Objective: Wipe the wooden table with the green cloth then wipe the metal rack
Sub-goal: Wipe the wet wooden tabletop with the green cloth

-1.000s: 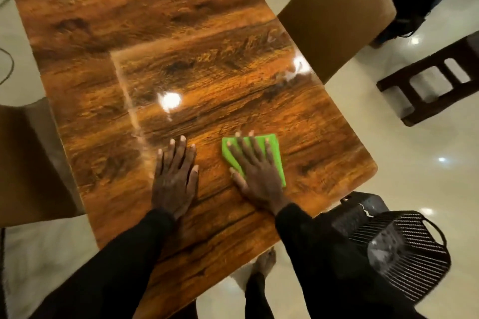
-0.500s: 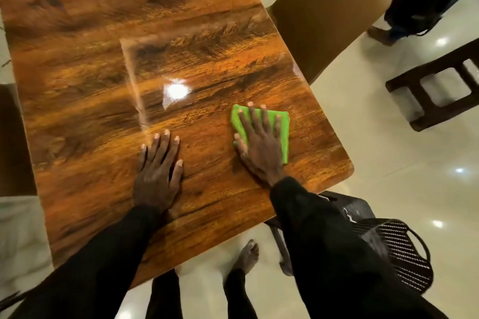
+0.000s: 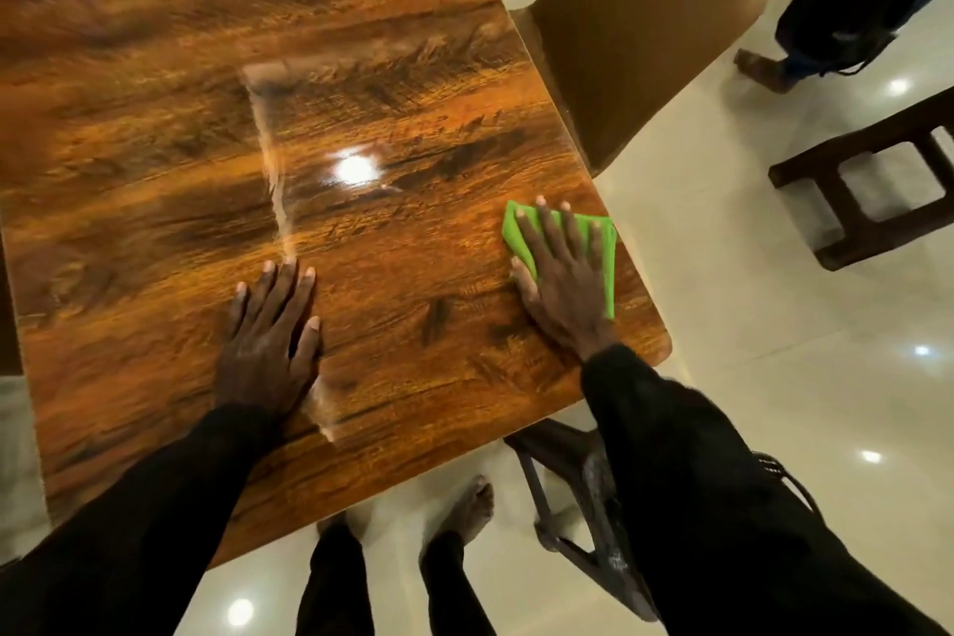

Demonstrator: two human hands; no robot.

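A glossy wooden table (image 3: 392, 243) fills the left and middle of the head view. My right hand (image 3: 565, 274) presses flat, fingers spread, on a folded green cloth (image 3: 606, 248) at the table's right edge near the front corner. My left hand (image 3: 271, 325) lies flat and empty on the wood, fingers apart, to the left of the cloth. The dark metal rack (image 3: 583, 485) stands on the floor under the front right corner, mostly hidden by my right sleeve.
A tan chair (image 3: 645, 31) is pushed against the table's right side. A dark wooden stool (image 3: 877, 186) stands on the pale tiled floor at the right. Another person's legs (image 3: 836, 16) are at the top right. My bare feet (image 3: 470, 511) show below the table edge.
My right hand has slid the green cloth to the right, from the table's middle out to its right edge. My left hand has stayed planted on the wood.
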